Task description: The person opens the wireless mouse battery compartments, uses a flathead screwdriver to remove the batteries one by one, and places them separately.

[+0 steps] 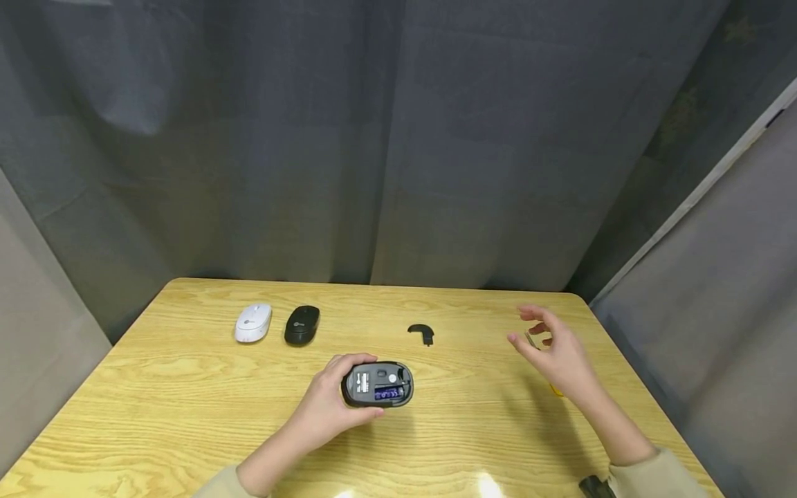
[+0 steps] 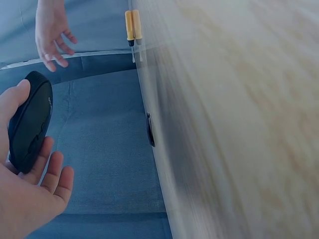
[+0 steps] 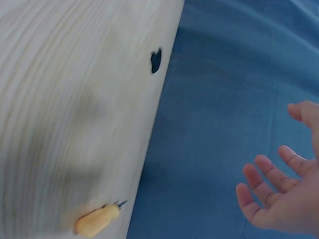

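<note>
My left hand grips a black computer mouse along its long sides, lifted off the table. Its underside faces the head camera, and a purple battery shows in its uncovered compartment. To the right, my right hand hovers above the table with fingers spread and slightly bent, holding nothing. Below that hand lies a yellow-handled screwdriver with a thin metal shaft; in the head view the hand mostly hides it. A black curved battery cover lies on the table beyond the held mouse.
A white mouse and another black mouse sit side by side at the back left of the wooden table. Grey curtains hang behind the table's far edge and stand along both sides.
</note>
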The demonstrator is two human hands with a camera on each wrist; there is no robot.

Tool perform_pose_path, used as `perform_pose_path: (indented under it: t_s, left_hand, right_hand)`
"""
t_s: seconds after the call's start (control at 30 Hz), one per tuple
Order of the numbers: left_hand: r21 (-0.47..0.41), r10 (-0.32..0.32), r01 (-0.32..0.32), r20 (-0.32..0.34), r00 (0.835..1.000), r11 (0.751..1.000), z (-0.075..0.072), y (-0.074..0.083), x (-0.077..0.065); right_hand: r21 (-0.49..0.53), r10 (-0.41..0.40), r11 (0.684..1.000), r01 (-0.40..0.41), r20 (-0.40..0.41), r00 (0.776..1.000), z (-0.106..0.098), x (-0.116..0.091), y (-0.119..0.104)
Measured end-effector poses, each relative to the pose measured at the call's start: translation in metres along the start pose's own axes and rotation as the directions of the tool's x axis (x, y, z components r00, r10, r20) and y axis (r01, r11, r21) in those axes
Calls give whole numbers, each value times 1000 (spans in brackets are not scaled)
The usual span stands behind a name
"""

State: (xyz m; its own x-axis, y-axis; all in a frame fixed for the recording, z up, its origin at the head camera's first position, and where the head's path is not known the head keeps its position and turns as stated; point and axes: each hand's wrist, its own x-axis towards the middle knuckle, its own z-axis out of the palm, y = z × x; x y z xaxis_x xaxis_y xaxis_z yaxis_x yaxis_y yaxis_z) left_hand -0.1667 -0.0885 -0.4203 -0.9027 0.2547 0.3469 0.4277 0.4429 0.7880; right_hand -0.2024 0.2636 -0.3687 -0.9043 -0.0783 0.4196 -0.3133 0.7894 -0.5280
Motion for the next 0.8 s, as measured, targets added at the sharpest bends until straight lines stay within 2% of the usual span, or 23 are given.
perform_pose_path:
  t_s: [0.43,0.8]
  left_hand:
    - [-2,-8,8,26,1000,1000,0,-1,-1]
    - [13,1,-1,24,1000,1000,0,-3,-1]
  right_hand:
    - [-142,13,990,-14,-13,1000,12,-6,51]
    - [-194,53,980,-47,25,998,20,-11,95]
